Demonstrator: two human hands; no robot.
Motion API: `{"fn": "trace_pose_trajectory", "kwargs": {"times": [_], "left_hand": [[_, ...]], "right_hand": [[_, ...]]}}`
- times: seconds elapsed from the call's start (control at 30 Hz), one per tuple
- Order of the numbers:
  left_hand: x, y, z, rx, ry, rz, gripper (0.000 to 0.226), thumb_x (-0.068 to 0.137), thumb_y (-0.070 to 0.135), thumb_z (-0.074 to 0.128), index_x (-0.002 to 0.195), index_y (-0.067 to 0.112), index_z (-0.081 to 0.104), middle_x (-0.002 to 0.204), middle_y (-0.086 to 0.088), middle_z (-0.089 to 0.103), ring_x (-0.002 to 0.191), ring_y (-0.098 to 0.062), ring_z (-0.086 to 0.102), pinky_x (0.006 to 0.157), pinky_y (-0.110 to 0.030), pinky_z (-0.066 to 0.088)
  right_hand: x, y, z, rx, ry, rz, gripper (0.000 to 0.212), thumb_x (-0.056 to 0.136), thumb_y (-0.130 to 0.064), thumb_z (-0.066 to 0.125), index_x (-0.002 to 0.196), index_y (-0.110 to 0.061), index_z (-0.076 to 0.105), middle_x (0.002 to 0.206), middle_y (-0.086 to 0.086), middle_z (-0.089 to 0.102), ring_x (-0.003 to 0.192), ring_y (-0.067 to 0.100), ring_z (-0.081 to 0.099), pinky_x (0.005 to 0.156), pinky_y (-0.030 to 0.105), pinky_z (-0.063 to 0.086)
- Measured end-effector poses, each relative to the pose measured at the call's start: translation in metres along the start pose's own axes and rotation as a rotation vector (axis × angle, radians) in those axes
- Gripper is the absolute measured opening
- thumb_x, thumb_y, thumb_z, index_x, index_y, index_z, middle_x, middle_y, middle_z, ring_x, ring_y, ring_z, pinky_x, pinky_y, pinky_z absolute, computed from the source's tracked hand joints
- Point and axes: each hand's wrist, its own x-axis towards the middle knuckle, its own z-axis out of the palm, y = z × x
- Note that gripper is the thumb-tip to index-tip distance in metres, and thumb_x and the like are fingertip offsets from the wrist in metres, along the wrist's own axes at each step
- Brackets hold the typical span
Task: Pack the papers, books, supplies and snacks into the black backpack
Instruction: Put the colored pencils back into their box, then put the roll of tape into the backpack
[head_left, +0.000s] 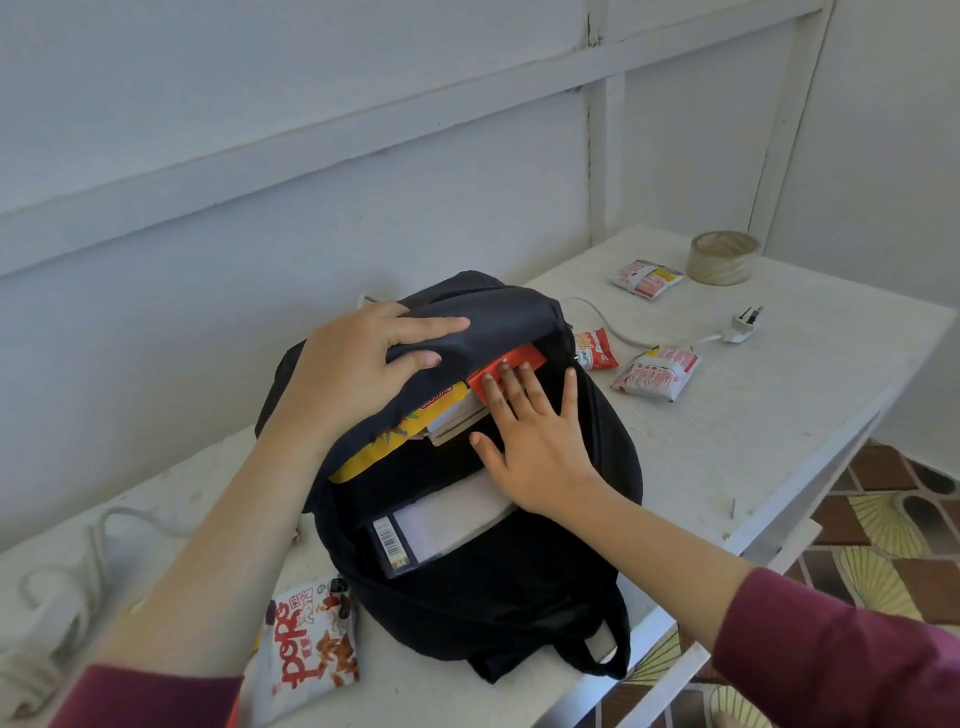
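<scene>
The black backpack (498, 582) lies open on the white table (753, 415). My left hand (358, 369) grips the upper flap of its opening and holds it up. My right hand (535, 431) reaches inside with straight fingers that press on a red box (511, 361). Beside the box sit book edges (457, 421) and a yellow packet (395, 441). A white book with a barcode (441, 525) fills the near pocket. On the table lie a white and red Pops snack bag (306, 644), two white and red packets (655, 371) (645, 278) and a small red packet (595, 349).
A roll of clear tape (723, 257) stands at the far right by the wall. A white cable with a plug (743, 325) runs behind the bag. White cord coils (57, 597) lie at the near left. The table's right edge drops to a patterned floor (883, 545).
</scene>
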Motion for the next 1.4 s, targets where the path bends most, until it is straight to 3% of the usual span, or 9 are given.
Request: {"fn": "trace_pose_trajectory", "kwargs": {"times": [0.17, 0.3, 0.43, 0.57, 0.67, 0.8, 0.97, 1.13, 1.4], "left_hand": [[-0.001, 0.003, 0.006, -0.038, -0.008, -0.065, 0.043, 0.087, 0.021, 0.063, 0.117, 0.051, 0.056, 0.102, 0.014, 0.059, 0.091, -0.002, 0.050, 0.071, -0.005, 0.035], [-0.001, 0.008, 0.020, -0.100, -0.018, -0.133, 0.043, 0.086, 0.019, 0.064, 0.114, 0.051, 0.059, 0.103, 0.017, 0.060, 0.095, -0.001, 0.052, 0.077, -0.013, 0.039], [0.000, 0.019, 0.037, -0.065, -0.018, -0.132, 0.042, 0.079, 0.013, 0.071, 0.106, 0.045, 0.065, 0.107, 0.019, 0.051, 0.105, -0.004, 0.046, 0.085, -0.016, 0.032], [0.010, 0.053, 0.061, -0.049, 0.091, -0.102, 0.012, 0.079, 0.021, 0.066, 0.081, 0.032, 0.070, 0.089, 0.015, 0.049, 0.089, -0.006, 0.045, 0.076, -0.012, 0.033], [0.023, 0.097, 0.086, -0.090, 0.203, -0.027, 0.019, 0.081, 0.030, 0.055, 0.075, 0.020, 0.070, 0.076, 0.009, 0.052, 0.073, -0.007, 0.048, 0.065, -0.020, 0.041], [0.041, 0.155, 0.132, -0.262, 0.185, 0.044, 0.016, 0.083, 0.022, 0.055, 0.076, 0.014, 0.067, 0.068, 0.009, 0.051, 0.059, -0.002, 0.043, 0.056, -0.026, 0.043], [0.048, 0.191, 0.203, -0.358, -0.004, -0.047, 0.027, 0.085, 0.033, 0.049, 0.099, 0.023, 0.070, 0.100, 0.010, 0.062, 0.093, -0.002, 0.055, 0.079, -0.019, 0.046], [0.042, 0.199, 0.255, -0.266, -0.201, -0.147, 0.044, 0.085, 0.045, 0.040, 0.118, 0.029, 0.063, 0.128, 0.001, 0.054, 0.116, -0.015, 0.051, 0.098, -0.027, 0.041], [0.037, 0.199, 0.265, -0.256, -0.141, -0.251, 0.045, 0.082, 0.051, 0.039, 0.121, 0.042, 0.058, 0.131, 0.030, 0.036, 0.124, 0.009, 0.029, 0.100, -0.002, 0.012]], "right_hand": [[-0.016, 0.011, -0.023, 0.119, -0.089, -0.052, 0.064, 0.097, -0.052, 0.018, 0.150, -0.019, 0.008, 0.158, 0.003, 0.007, 0.146, 0.020, -0.004, 0.112, 0.048, -0.013], [-0.040, 0.038, -0.046, 0.396, 0.047, -0.110, 0.050, 0.096, -0.043, 0.034, 0.141, -0.022, 0.040, 0.147, -0.001, 0.039, 0.138, 0.015, 0.030, 0.113, 0.032, 0.014], [-0.054, 0.085, -0.047, 0.543, 0.255, -0.069, 0.040, 0.090, -0.037, 0.041, 0.117, -0.018, 0.065, 0.113, -0.004, 0.067, 0.107, 0.009, 0.057, 0.093, 0.023, 0.041], [-0.058, 0.140, -0.038, 0.519, 0.336, 0.021, 0.029, 0.089, -0.027, 0.049, 0.107, -0.016, 0.069, 0.102, -0.006, 0.069, 0.097, 0.009, 0.060, 0.086, 0.018, 0.039], [-0.052, 0.184, -0.029, 0.448, 0.340, 0.081, 0.024, 0.084, -0.018, 0.055, 0.101, -0.013, 0.071, 0.098, 0.001, 0.071, 0.091, 0.019, 0.065, 0.080, 0.025, 0.041], [-0.036, 0.244, -0.026, 0.405, 0.314, 0.094, 0.025, 0.084, -0.018, 0.053, 0.100, -0.012, 0.071, 0.098, 0.003, 0.072, 0.092, 0.024, 0.065, 0.080, 0.030, 0.043], [0.003, 0.311, -0.024, 0.332, 0.330, 0.111, 0.025, 0.083, -0.013, 0.055, 0.103, -0.007, 0.069, 0.104, 0.010, 0.069, 0.098, 0.032, 0.060, 0.085, 0.034, 0.044], [0.046, 0.361, -0.027, 0.292, 0.298, 0.184, 0.031, 0.085, -0.007, 0.056, 0.114, -0.007, 0.064, 0.115, 0.013, 0.063, 0.104, 0.034, 0.052, 0.086, 0.034, 0.040], [0.084, 0.408, -0.017, 0.206, -0.117, 0.295, 0.061, 0.095, -0.023, 0.042, 0.149, -0.024, 0.014, 0.147, 0.020, 0.026, 0.128, 0.038, 0.034, 0.100, 0.044, 0.035]]}}
